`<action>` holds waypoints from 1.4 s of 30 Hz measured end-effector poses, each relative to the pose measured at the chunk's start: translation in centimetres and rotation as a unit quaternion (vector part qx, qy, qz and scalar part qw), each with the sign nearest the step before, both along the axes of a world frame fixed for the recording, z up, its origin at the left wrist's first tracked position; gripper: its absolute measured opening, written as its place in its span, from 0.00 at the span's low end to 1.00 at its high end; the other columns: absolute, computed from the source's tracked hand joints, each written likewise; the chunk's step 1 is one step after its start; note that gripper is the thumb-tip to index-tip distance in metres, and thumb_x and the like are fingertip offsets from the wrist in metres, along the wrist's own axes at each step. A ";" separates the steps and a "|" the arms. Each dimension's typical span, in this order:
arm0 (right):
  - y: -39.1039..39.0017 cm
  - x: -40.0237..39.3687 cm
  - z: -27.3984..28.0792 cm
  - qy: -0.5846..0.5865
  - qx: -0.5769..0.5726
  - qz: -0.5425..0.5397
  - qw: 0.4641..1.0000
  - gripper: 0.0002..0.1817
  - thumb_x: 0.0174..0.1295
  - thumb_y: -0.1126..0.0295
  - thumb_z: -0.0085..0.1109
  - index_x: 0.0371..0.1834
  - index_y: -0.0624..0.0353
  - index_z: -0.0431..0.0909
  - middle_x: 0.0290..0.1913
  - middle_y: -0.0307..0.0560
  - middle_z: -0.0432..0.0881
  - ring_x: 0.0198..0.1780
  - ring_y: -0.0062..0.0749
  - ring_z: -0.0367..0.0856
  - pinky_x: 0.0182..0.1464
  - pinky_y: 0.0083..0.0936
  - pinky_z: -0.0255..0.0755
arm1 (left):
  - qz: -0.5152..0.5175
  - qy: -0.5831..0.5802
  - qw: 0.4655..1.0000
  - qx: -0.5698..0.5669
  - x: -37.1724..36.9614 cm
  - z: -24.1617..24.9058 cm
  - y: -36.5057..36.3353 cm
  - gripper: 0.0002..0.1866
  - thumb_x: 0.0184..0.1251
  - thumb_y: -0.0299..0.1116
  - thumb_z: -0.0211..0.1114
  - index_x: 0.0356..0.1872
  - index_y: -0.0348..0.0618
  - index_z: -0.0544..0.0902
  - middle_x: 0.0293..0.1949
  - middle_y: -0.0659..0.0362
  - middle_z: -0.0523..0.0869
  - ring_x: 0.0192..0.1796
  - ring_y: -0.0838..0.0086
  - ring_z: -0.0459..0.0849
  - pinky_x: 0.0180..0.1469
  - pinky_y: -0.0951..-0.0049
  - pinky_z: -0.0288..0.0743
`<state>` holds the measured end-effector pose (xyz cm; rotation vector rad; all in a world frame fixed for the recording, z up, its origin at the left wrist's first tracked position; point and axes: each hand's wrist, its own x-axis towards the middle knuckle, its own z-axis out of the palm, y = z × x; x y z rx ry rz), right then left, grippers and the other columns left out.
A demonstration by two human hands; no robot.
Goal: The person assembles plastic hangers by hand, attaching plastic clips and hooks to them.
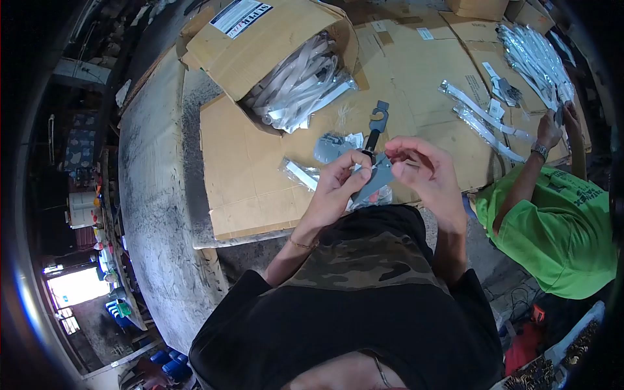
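My left hand [338, 187] pinches a flat grey card-like piece [377, 179] between thumb and forefinger, just in front of my body. Close on its right, the curled fingers of my right hand [426, 172] come together near the piece's upper edge; anything in them is too small to make out. Just beyond my fingertips lies a grey plastic hook [377, 120] with a black stem. A pile of grey flat pieces [331, 147] rests behind my left hand. Beside that hand is a clear plastic-wrapped strip [300, 174].
An open cardboard box [260, 52] tips toward me, full of wrapped pale straps [302, 81]. Flattened cardboard [244, 188] covers the table. At right, a person in a green shirt [552, 221] handles a bundle of wrapped strips [536, 62]; more wrapped strips [484, 120] lie between us.
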<state>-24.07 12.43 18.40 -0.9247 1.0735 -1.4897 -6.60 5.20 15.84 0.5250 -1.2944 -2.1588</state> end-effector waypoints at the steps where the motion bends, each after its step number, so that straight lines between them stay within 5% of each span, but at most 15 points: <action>1: 0.0 0.1 0.2 0.002 0.000 0.002 1.000 0.16 0.58 0.80 0.60 0.50 0.68 0.75 0.40 0.43 0.79 0.40 0.20 0.76 0.45 0.17 0.72 | -0.002 -0.009 0.999 -0.030 -0.1 0.1 -0.1 0.06 0.72 0.31 0.53 0.39 0.38 0.71 0.34 0.58 0.76 0.31 0.77 0.78 0.34 0.78 0.71; 3: 0.1 0.4 0.5 0.077 0.027 -0.025 0.996 0.18 0.56 0.82 0.60 0.51 0.67 0.75 0.42 0.46 0.80 0.43 0.21 0.78 0.47 0.19 0.73 | -0.001 -0.017 0.998 -0.059 -0.4 0.0 -0.1 0.06 0.72 0.31 0.54 0.41 0.39 0.70 0.36 0.57 0.76 0.33 0.77 0.78 0.35 0.78 0.71; 6: -0.2 0.5 0.2 0.039 0.034 -0.072 0.996 0.20 0.55 0.83 0.59 0.53 0.67 0.74 0.43 0.48 0.81 0.45 0.23 0.79 0.49 0.20 0.73 | 0.027 0.027 0.996 -0.078 -1.3 0.1 0.4 0.16 0.70 0.31 0.55 0.55 0.40 0.65 0.40 0.55 0.75 0.35 0.77 0.77 0.37 0.77 0.71; 8: -0.1 -0.1 0.5 0.044 0.042 -0.049 0.997 0.18 0.56 0.83 0.59 0.52 0.67 0.74 0.43 0.48 0.81 0.45 0.24 0.80 0.49 0.20 0.73 | 0.087 0.028 0.996 -0.006 -2.1 1.4 0.8 0.29 0.69 0.31 0.54 0.67 0.44 0.52 0.42 0.54 0.74 0.35 0.74 0.77 0.37 0.75 0.70; 11: 0.1 -0.3 0.1 0.075 0.050 -0.005 0.996 0.16 0.57 0.84 0.57 0.50 0.67 0.76 0.43 0.47 0.82 0.44 0.24 0.80 0.49 0.20 0.73 | 0.040 0.017 0.997 0.061 -1.5 -0.2 0.1 0.35 0.69 0.32 0.53 0.71 0.47 0.44 0.44 0.52 0.75 0.36 0.73 0.76 0.37 0.74 0.70; 18: -0.9 -2.1 -1.0 0.123 0.004 0.063 0.990 0.14 0.60 0.81 0.55 0.49 0.67 0.77 0.41 0.42 0.81 0.42 0.21 0.79 0.45 0.18 0.72 | -0.012 0.012 0.983 0.184 -1.5 -0.5 -0.1 0.18 0.72 0.37 0.49 0.56 0.38 0.70 0.44 0.56 0.78 0.41 0.74 0.78 0.44 0.73 0.70; 24: -1.2 -1.9 -0.4 0.057 0.068 0.017 0.996 0.09 0.60 0.79 0.57 0.44 0.66 0.79 0.37 0.40 0.80 0.37 0.18 0.76 0.42 0.16 0.70 | 0.022 -0.015 0.971 0.238 -1.8 0.5 -0.4 0.14 0.74 0.35 0.48 0.52 0.39 0.73 0.45 0.59 0.79 0.45 0.77 0.78 0.48 0.75 0.73; 31: -1.2 -1.4 -1.3 0.119 0.078 0.010 0.990 0.08 0.60 0.77 0.60 0.41 0.66 0.80 0.33 0.38 0.81 0.34 0.17 0.76 0.38 0.15 0.71 | 0.069 -0.026 0.974 0.214 -2.0 -0.3 -0.5 0.13 0.74 0.36 0.50 0.51 0.40 0.73 0.45 0.61 0.78 0.46 0.79 0.78 0.49 0.78 0.73; 42: -1.6 -0.1 -1.9 0.239 -0.064 -0.113 0.962 0.06 0.56 0.79 0.62 0.37 0.68 0.81 0.35 0.46 0.82 0.35 0.24 0.80 0.40 0.18 0.72 | 0.131 -0.037 0.976 0.172 -2.2 -0.7 -0.1 0.10 0.73 0.34 0.53 0.49 0.40 0.72 0.42 0.62 0.78 0.44 0.82 0.77 0.49 0.78 0.71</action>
